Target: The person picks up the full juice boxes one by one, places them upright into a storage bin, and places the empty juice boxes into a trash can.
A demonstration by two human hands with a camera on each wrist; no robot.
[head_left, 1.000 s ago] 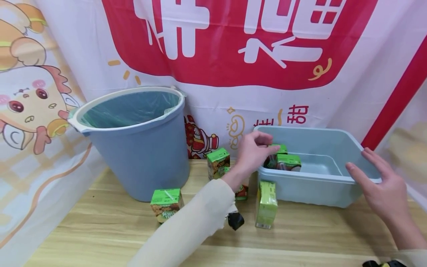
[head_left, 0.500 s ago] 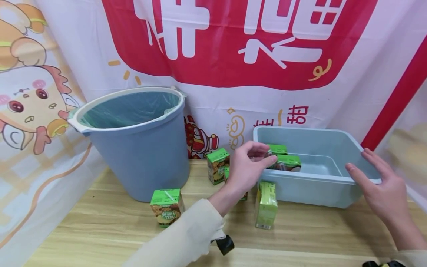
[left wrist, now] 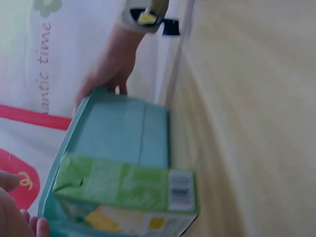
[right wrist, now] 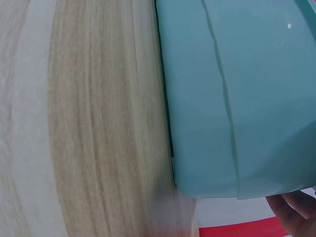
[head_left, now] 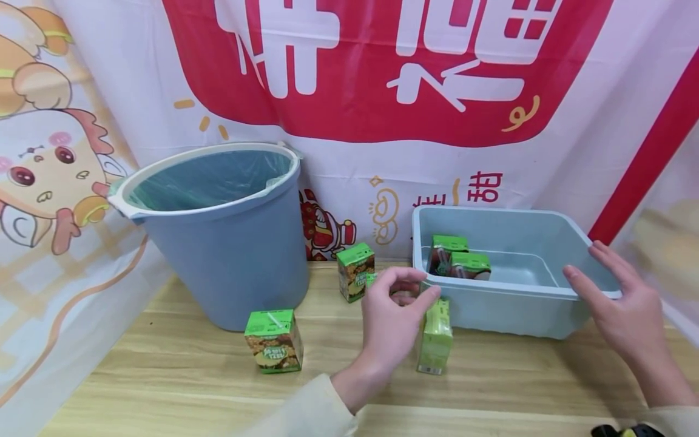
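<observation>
My left hand [head_left: 384, 325] hovers over the table with thumb and fingers bent and apart, holding nothing. Just right of it a yellow-green drink carton [head_left: 437, 346] stands against the front of a light blue plastic bin [head_left: 508, 309]; the left wrist view shows this carton [left wrist: 123, 185] close up. At the bin's right end my right hand [head_left: 628, 309] grips the rim, thumb at the front and fingers along the side. Two green-topped drink cartons [head_left: 471, 267] sit inside the bin at its left end. Another green-topped carton [head_left: 371, 279] is mostly hidden behind my left hand.
A blue trash can [head_left: 235, 261] with a clear liner stands at the back left. One brown-and-green carton [head_left: 274, 349] stands in front of it, another carton [head_left: 356, 273] to its right. A printed cloth [head_left: 349, 109] hangs behind the wooden table [head_left: 180, 388].
My left hand has drawn back from above the bin's left end, down and toward me, uncovering the two cartons inside. The right hand stays on the rim.
</observation>
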